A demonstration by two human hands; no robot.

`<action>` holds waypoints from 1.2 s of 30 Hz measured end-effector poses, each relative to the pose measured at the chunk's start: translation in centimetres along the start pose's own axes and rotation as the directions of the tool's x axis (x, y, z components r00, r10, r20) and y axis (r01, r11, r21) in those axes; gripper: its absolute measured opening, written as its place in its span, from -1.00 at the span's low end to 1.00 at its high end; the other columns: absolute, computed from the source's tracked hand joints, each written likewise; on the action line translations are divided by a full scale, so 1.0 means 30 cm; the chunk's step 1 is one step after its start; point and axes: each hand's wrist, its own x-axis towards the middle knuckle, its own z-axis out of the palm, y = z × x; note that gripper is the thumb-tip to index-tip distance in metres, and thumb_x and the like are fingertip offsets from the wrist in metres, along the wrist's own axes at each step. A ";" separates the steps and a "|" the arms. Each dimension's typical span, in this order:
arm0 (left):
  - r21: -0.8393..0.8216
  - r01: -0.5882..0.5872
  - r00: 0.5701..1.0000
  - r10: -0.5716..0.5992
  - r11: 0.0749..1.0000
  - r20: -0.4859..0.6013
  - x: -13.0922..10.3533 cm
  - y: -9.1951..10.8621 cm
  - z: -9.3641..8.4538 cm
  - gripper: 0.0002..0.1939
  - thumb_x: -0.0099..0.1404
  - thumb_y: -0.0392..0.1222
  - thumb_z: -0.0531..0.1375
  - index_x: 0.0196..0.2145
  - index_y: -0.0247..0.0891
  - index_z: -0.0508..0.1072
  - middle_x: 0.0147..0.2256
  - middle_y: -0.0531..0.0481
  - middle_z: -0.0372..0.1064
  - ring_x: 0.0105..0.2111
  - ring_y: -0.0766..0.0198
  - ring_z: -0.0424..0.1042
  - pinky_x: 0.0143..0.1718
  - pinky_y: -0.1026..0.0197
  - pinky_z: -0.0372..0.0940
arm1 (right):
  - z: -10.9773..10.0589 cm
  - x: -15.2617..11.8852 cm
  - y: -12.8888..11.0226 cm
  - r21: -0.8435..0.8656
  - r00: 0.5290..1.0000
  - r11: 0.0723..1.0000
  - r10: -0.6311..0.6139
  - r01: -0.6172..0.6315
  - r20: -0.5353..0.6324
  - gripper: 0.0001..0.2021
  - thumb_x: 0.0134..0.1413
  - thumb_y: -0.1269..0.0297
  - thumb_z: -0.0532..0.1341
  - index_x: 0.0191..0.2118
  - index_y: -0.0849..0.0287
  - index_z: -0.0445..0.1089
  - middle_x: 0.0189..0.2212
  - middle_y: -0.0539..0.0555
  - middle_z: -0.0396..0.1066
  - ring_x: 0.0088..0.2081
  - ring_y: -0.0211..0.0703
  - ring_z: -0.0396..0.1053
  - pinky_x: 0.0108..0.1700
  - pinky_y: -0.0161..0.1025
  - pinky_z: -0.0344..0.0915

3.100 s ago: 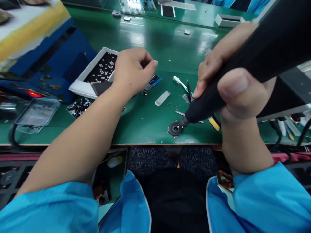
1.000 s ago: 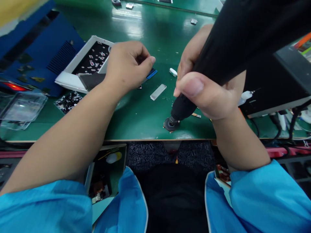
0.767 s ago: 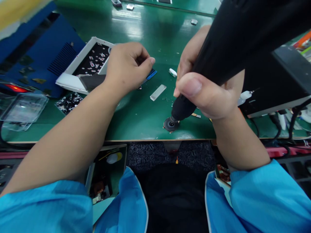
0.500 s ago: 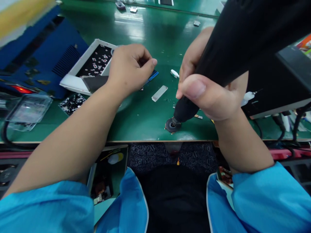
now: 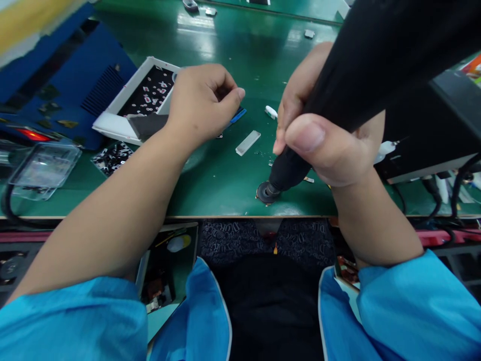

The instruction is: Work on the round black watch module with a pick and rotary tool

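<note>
My right hand [image 5: 330, 135] is wrapped round a thick black handheld tool [image 5: 361, 75]. The tool's narrow end rests on a small round dark part [image 5: 267, 193] near the front edge of the green table [image 5: 210, 193]. My left hand [image 5: 206, 103] is held over the table beside the white box, with its fingers curled and thumb against the forefinger; whatever it may hold is hidden. Just beyond that hand a blue strip [image 5: 238, 116] shows. Between the hands lies a pale flat bar [image 5: 248, 143], and a small white-capped piece [image 5: 271, 112] lies near my right fingers.
At the left are a white box [image 5: 116, 125] of small parts, a blue machine [image 5: 67, 85], a clear plastic case [image 5: 43, 168] and a bag of black pieces [image 5: 112, 159]. A black box [image 5: 421, 130] and cables stand at the right.
The tool's end has tilted slightly over the round part, covering more of its centre. The view has shifted slightly; both hands otherwise keep nearly the same pose.
</note>
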 end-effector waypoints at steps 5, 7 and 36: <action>0.008 0.006 1.000 -0.006 1.000 -0.004 -0.002 0.000 -0.001 -0.71 0.35 -0.06 0.29 -0.45 -0.20 0.35 -0.46 0.04 0.22 -0.35 0.27 0.31 -0.12 0.08 0.24 | 0.008 -0.001 -0.002 0.012 1.000 1.000 -0.007 0.007 -0.022 -0.68 0.40 0.26 0.46 -0.44 0.06 0.52 -0.36 0.00 0.50 -0.28 -0.14 0.40 0.01 -0.15 0.57; 0.009 0.011 1.000 -0.011 1.000 -0.005 -0.003 0.002 -0.002 -0.70 0.36 -0.05 0.30 -0.45 -0.21 0.36 -0.46 0.04 0.22 -0.35 0.28 0.30 -0.10 0.08 0.25 | 0.007 -0.001 0.000 0.031 1.000 0.999 -0.011 0.011 -0.013 -0.73 0.40 0.29 0.47 -0.41 0.06 0.59 -0.32 -0.01 0.56 -0.25 -0.17 0.43 0.05 -0.18 0.60; 0.014 0.004 1.000 -0.004 1.000 -0.001 0.006 0.003 0.002 -0.74 0.35 -0.03 0.28 -0.43 -0.21 0.43 -0.43 0.00 0.36 -0.34 0.28 0.35 -0.19 0.12 0.14 | -0.011 0.005 0.007 0.051 1.000 0.999 -0.011 0.011 0.002 -0.79 0.39 0.30 0.49 -0.35 0.08 0.68 -0.30 0.00 0.60 -0.14 -0.11 0.60 0.04 -0.19 0.62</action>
